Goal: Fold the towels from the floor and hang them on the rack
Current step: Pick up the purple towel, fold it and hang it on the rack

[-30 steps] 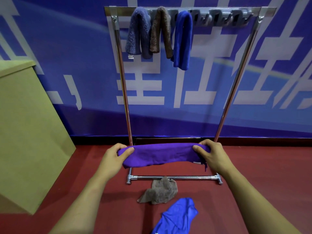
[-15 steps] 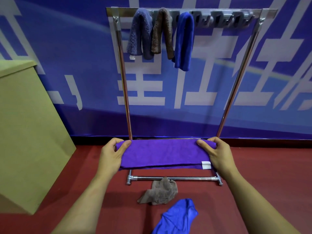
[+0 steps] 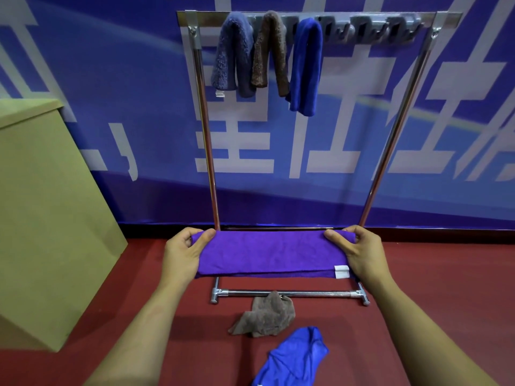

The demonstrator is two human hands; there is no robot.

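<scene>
Glossy chrome metal rack (image 3: 206,140); matt, soft purple cloth towel (image 3: 267,253); fuzzy brown towel (image 3: 264,316); smooth matt cardboard box (image 3: 47,218); red floor (image 3: 432,274).

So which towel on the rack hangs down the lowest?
The bright blue towel, rightmost of the three hanging; its end drops below the grey-blue and brown ones.

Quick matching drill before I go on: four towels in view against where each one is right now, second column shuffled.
Towels:
1. purple towel
2. brown towel
3. grey-blue towel
4. bright blue towel

Places:
A. crumpled on the floor, nearest the camera
B. hanging at the left end of the rack
C. held stretched between the left hand and the right hand
D. crumpled on the floor against the rack's base bar

Pairs: 1-C, 2-D, 3-B, 4-A
</scene>
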